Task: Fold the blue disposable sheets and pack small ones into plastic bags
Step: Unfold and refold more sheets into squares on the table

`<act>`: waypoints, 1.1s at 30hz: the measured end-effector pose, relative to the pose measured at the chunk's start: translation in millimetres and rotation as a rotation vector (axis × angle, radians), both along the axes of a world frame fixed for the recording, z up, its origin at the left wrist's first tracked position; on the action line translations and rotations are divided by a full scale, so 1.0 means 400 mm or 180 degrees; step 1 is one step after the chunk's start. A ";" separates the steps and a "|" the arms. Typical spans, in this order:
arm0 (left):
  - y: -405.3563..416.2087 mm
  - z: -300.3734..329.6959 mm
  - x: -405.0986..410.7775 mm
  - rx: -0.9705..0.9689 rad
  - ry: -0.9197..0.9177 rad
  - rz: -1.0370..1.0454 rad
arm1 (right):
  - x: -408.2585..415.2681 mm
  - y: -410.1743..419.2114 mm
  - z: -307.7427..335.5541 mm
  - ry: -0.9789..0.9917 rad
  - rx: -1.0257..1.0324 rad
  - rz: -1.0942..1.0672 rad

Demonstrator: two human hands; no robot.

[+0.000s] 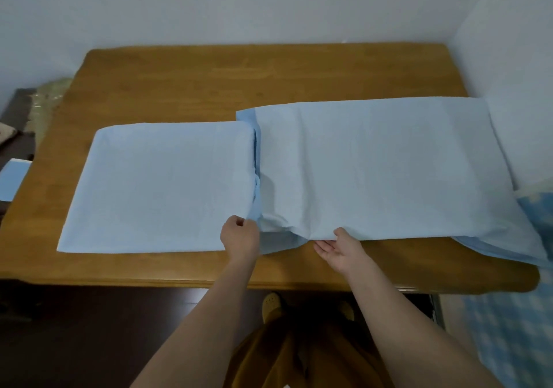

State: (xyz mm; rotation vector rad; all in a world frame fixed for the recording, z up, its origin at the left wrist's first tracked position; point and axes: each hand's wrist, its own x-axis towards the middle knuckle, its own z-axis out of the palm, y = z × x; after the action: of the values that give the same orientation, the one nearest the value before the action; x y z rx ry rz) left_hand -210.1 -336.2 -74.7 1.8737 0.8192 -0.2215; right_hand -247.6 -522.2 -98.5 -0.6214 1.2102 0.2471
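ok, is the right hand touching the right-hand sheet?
Touching. The head view shows the right hand palm up at the near edge of the right sheet, thumb on top of it.

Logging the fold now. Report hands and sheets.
Left hand pinching the folded sheet at its near right corner. Right hand palm up, thumb on the unfolded sheet edge. Sheets overlap mid-table.
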 end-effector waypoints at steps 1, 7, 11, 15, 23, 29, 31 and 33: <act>0.003 0.004 0.004 -0.0091 -0.0036 0.0111 | 0.001 0.003 0.003 -0.0026 0.0022 -0.0089; 0.038 0.017 0.022 -0.0347 -0.0182 0.0611 | 0.008 0.013 0.010 -0.0111 0.0138 -0.0404; 0.042 0.016 0.020 -0.0497 -0.0258 0.0712 | 0.012 0.019 0.014 -0.0148 0.0205 -0.0541; 0.048 0.002 0.024 -0.0867 -0.0310 0.0748 | 0.017 0.019 0.017 -0.0145 0.0160 -0.0528; 0.053 -0.007 0.022 0.0711 -0.0249 -0.0401 | 0.022 0.015 0.015 0.0371 -0.0396 0.0410; -0.002 0.020 0.032 0.1946 -0.0916 -0.1611 | 0.004 -0.014 0.025 0.0684 -0.0651 0.1280; -0.037 0.019 0.032 0.1481 -0.1087 -0.2338 | -0.004 -0.026 0.026 0.0658 -0.0577 0.1509; -0.079 0.014 0.025 0.0944 -0.0876 -0.3083 | -0.014 -0.037 0.026 0.0575 -0.0420 0.1664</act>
State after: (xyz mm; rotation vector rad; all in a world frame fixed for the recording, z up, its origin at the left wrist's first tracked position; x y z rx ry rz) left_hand -200.2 -368.0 -69.2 2.3915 -0.3131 -0.4368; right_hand -253.1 -537.1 -88.1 -1.0461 1.2258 0.6777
